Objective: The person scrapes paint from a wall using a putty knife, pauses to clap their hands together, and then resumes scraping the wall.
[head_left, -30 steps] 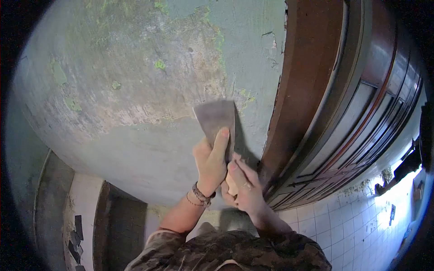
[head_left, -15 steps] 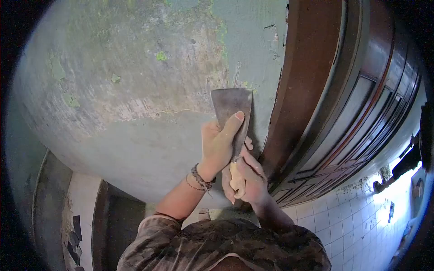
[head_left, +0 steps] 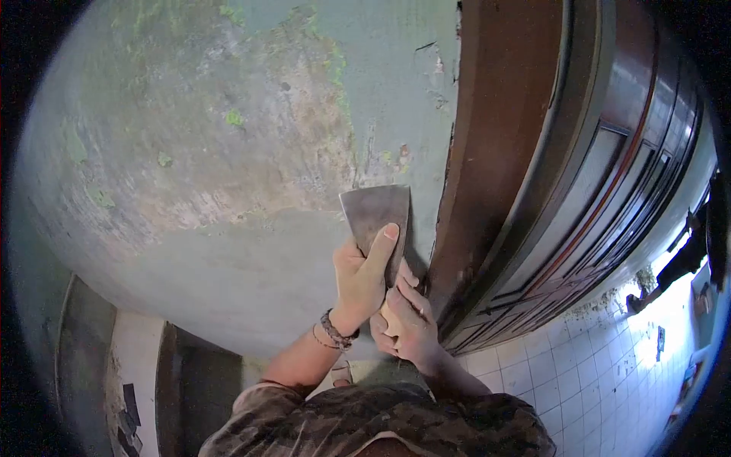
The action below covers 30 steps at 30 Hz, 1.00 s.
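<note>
A wide-bladed paint scraper [head_left: 375, 209] is held in both hands, its blade edge up against the green wall [head_left: 266, 266]. My left hand [head_left: 359, 286] grips the lower blade, with the thumb lying along its face. Around the pale handle [head_left: 392, 324] my right hand [head_left: 411, 324] is closed. Above the blade, the wall has a large patch of bare, stained plaster [head_left: 251, 152] with bits of green paint left on it. Small chipped spots [head_left: 403, 152] show just above the blade's right corner.
A brown wooden frame [head_left: 495, 145] runs up the wall right of my hands, with panelled dark doors [head_left: 594, 206] beyond it. White floor tiles [head_left: 556, 365] lie lower right. A dark doorway [head_left: 202, 381] is at lower left.
The scraper and both hands sit lower and slightly left in view. The wall and frame have also shifted as the camera moved. Fresh chipped spots show above the blade.
</note>
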Available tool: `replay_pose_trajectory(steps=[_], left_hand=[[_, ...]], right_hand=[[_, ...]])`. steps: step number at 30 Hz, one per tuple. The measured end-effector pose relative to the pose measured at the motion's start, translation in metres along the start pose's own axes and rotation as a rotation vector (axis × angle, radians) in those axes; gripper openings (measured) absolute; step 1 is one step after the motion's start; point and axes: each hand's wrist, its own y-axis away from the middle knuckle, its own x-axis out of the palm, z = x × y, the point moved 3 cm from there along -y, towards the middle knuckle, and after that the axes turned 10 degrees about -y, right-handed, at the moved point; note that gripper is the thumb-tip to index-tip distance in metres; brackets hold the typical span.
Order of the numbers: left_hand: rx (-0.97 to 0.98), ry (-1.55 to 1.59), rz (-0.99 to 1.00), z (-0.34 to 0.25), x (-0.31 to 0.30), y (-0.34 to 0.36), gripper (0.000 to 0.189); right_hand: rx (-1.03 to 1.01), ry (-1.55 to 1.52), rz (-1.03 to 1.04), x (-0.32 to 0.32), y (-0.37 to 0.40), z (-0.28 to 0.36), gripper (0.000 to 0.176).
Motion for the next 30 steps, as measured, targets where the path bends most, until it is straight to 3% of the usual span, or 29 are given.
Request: replay_pose_trajectory(steps=[2, 4, 6, 8, 9, 12, 14, 18, 21, 23, 25, 27, 30], left_hand=[[0.004, 0.002, -0.067, -0.005, 0.003, -0.002, 0.033], [0.102, -0.095, 0.004, -0.031, 0.009, -0.014, 0.033], [0.029, -0.022, 0.037, -0.018, 0.005, -0.015, 0.033], [-0.02, -0.015, 0.031, -0.001, -0.001, 0.001, 0.032], [-0.045, 0.031, -0.03, 0.009, 0.001, 0.007, 0.032], [0.006, -0.048, 0.05, -0.009, 0.004, -0.005, 0.03], [-0.037, -0.108, 0.068, -0.023, 0.009, -0.014, 0.029], [0.038, -0.125, 0.012, -0.007, 0.008, 0.002, 0.028], [-0.066, 0.022, -0.022, 0.004, 0.009, 0.01, 0.025], [-0.038, 0.013, 0.005, -0.011, 0.012, -0.001, 0.024], [0.048, -0.034, -0.009, -0.013, 0.011, -0.001, 0.022], [0.131, -0.083, -0.081, 0.017, 0.008, 0.004, 0.022], [0.221, -0.083, -0.211, 0.015, 0.015, 0.004, 0.023]], right_hand=[[0.115, -0.069, 0.024, -0.001, -0.007, 0.01, 0.017], [-0.012, -0.06, -0.043, 0.016, -0.009, 0.025, 0.018], [-0.108, -0.036, -0.024, 0.014, -0.007, 0.019, 0.02], [0.003, 0.068, -0.045, 0.002, 0.002, 0.006, 0.022], [0.039, 0.056, -0.035, -0.004, 0.006, 0.0, 0.032], [0.021, 0.057, 0.062, -0.011, -0.004, 0.009, 0.041], [0.075, -0.248, 0.024, 0.01, -0.008, 0.02, 0.033], [0.279, -0.171, -0.007, -0.013, 0.005, 0.006, 0.028], [0.253, 0.275, -0.062, -0.015, 0.01, 0.006, 0.072], [0.209, -0.147, 0.066, -0.02, 0.001, 0.003, 0.053], [0.013, 0.001, 0.032, -0.012, 0.003, 0.008, 0.037], [0.002, 0.103, -0.039, -0.009, 0.012, 0.007, 0.034], [0.022, 0.066, -0.008, -0.021, 0.011, 0.008, 0.028]])
